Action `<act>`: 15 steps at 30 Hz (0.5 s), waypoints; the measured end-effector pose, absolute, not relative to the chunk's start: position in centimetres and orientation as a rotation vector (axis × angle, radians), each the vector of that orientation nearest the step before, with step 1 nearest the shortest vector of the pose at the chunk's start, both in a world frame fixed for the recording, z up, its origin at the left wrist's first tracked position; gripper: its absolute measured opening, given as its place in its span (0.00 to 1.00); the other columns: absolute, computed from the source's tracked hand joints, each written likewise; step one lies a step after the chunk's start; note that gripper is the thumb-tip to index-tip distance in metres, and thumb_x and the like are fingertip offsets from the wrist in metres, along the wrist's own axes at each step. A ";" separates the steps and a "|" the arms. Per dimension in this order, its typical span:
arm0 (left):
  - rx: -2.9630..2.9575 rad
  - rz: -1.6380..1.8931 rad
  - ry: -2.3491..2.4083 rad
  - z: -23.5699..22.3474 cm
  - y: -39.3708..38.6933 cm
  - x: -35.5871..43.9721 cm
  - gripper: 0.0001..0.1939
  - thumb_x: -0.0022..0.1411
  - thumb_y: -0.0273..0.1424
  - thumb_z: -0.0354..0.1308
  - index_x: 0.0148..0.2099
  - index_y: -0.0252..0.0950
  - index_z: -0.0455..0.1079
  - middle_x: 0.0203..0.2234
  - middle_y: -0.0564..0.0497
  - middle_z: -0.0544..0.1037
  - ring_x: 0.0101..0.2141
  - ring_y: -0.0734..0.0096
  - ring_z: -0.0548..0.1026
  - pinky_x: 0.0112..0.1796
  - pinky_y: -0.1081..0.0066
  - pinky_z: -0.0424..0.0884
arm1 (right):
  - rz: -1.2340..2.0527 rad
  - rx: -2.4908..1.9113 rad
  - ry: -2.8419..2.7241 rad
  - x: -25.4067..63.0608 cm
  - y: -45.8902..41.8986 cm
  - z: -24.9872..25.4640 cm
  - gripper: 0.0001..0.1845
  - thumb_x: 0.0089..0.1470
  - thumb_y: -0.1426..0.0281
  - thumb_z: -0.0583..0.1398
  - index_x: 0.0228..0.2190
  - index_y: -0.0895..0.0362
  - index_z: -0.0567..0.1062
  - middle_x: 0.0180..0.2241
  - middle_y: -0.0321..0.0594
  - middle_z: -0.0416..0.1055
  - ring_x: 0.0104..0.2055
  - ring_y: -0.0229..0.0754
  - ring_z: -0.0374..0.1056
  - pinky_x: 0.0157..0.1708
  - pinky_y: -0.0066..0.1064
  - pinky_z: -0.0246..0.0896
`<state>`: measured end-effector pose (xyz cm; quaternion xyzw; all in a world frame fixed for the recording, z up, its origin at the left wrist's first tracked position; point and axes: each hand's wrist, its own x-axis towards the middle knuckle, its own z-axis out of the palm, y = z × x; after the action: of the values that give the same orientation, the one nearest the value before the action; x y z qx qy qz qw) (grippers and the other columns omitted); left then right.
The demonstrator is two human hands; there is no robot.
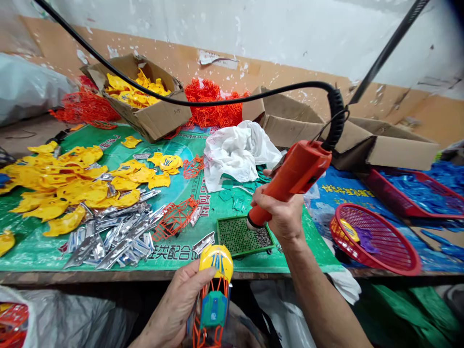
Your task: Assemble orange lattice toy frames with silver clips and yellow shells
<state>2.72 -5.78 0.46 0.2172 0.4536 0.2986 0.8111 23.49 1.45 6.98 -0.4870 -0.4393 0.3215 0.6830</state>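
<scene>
Left hand (177, 299) pinches the yellow-and-orange plastic assembly (213, 307) at the near edge of the worktop (108, 277), apparently keeping its face exposed, while right hand (284, 212) grips the orange electric screwdriver (292, 176) nose-down over the green screw tray (250, 252), presumably placed close for reach.

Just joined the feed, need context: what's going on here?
A person's left hand holds a yellow, orange and teal assembly in front of the table. The right hand grips an orange power tool, its tip over a green tray with small metal pieces; contact can't be told. Yellow parts and shiny metal strips lie piled to the left.
</scene>
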 end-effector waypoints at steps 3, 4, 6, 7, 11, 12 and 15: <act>0.452 0.628 0.981 0.6 -5.8 2.8 0.16 0.51 0.37 0.70 0.38 0.30 0.78 0.24 0.46 0.81 0.19 0.75 0.73 0.21 0.78 0.69 | 0.723 -1.090 -0.984 23.4 1.3 6.7 0.14 0.38 0.70 0.68 0.31 0.57 0.75 0.22 0.31 0.70 0.22 0.37 0.65 0.26 0.35 0.64; 0.449 0.625 0.985 0.6 -5.8 2.8 0.16 0.51 0.37 0.70 0.38 0.30 0.78 0.24 0.46 0.81 0.19 0.75 0.73 0.20 0.78 0.69 | 0.725 -1.089 -0.982 23.4 1.3 6.7 0.16 0.38 0.70 0.68 0.33 0.57 0.75 0.22 0.31 0.70 0.22 0.37 0.65 0.26 0.35 0.64; 0.445 0.625 0.992 0.8 -5.8 2.9 0.16 0.50 0.36 0.70 0.36 0.29 0.77 0.23 0.46 0.81 0.19 0.75 0.73 0.20 0.79 0.68 | 0.734 -1.086 -0.976 23.3 1.2 6.6 0.20 0.38 0.70 0.68 0.37 0.57 0.75 0.22 0.30 0.70 0.22 0.36 0.65 0.26 0.34 0.63; 0.444 0.624 0.994 0.8 -5.8 3.0 0.15 0.50 0.37 0.70 0.36 0.29 0.77 0.23 0.46 0.81 0.19 0.75 0.73 0.20 0.79 0.68 | 0.740 -1.085 -0.973 23.2 1.1 6.6 0.21 0.38 0.70 0.68 0.39 0.57 0.74 0.22 0.30 0.70 0.22 0.36 0.65 0.26 0.34 0.63; 0.445 0.619 0.998 1.0 -5.8 3.1 0.16 0.49 0.37 0.71 0.35 0.30 0.78 0.23 0.46 0.80 0.19 0.76 0.73 0.20 0.80 0.67 | 0.763 -1.075 -0.953 23.0 1.1 6.7 0.23 0.38 0.71 0.68 0.41 0.57 0.75 0.22 0.30 0.70 0.22 0.37 0.64 0.25 0.34 0.63; 0.445 0.618 0.997 1.0 -5.8 3.1 0.16 0.49 0.37 0.71 0.35 0.29 0.78 0.23 0.46 0.80 0.19 0.76 0.73 0.20 0.80 0.67 | 0.768 -1.072 -0.947 23.0 1.2 6.7 0.25 0.38 0.71 0.68 0.42 0.57 0.75 0.22 0.30 0.71 0.22 0.37 0.64 0.25 0.34 0.63; 0.443 0.615 0.991 0.9 -5.8 3.0 0.15 0.50 0.37 0.70 0.36 0.30 0.78 0.23 0.46 0.80 0.19 0.76 0.72 0.20 0.79 0.67 | 0.773 -1.069 -0.946 22.9 1.3 6.6 0.29 0.37 0.71 0.68 0.46 0.56 0.74 0.22 0.29 0.71 0.22 0.37 0.64 0.25 0.34 0.63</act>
<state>3.00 -5.80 0.87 0.2076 0.4640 0.2878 0.8116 22.92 1.30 6.61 -0.4778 -0.4228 0.3455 0.6882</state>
